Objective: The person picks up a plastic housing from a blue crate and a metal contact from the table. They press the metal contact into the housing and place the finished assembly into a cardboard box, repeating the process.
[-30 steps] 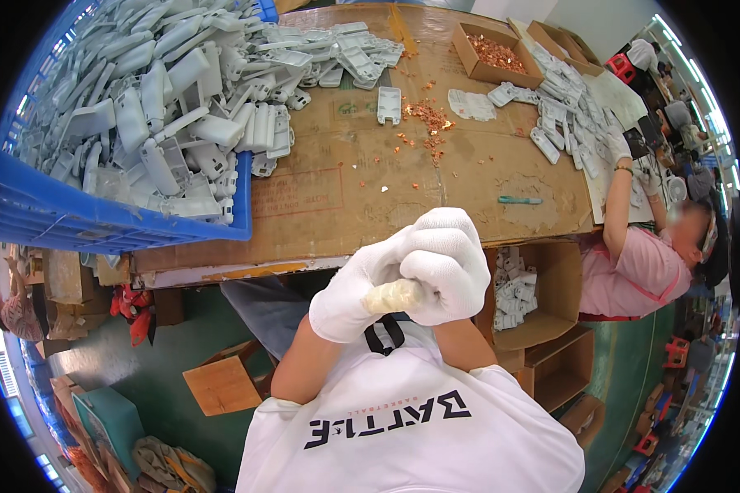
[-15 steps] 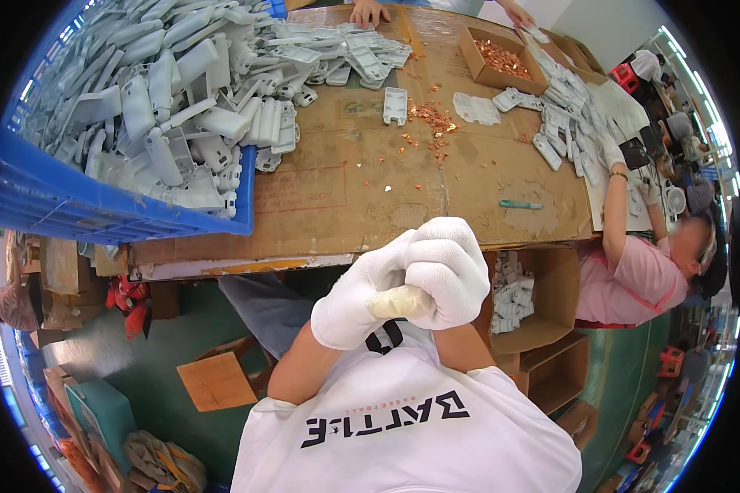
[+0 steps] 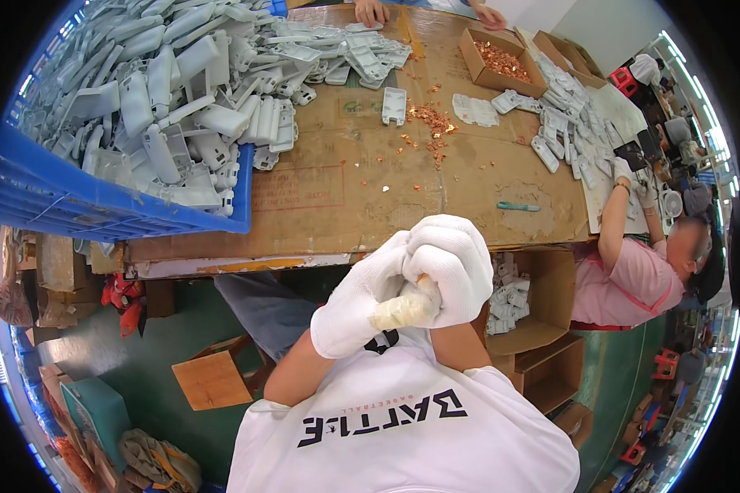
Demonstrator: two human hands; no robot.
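Cardboard-topped table (image 3: 321, 222) fills upper middle; clear strip near its front edge, use that as backstop if anything drops. Blue crate (image 3: 99, 201) of pale plastic parts upper left, cardboard box (image 3: 469, 56) of copper bits upper right: elbows clear of both. Left hand (image 3: 353, 304) and right hand (image 3: 452, 271), white-gloved, meet at frame centre, fingers curled in; can't tell how tight or what's inside. Cream-wrapped piece (image 3: 404, 312), likely a taped thumb, sits between them. Orange-brown spot (image 3: 424, 282) just above it, can't ID. I'd brace with the left, press steadily, tilt the grip to see contact.
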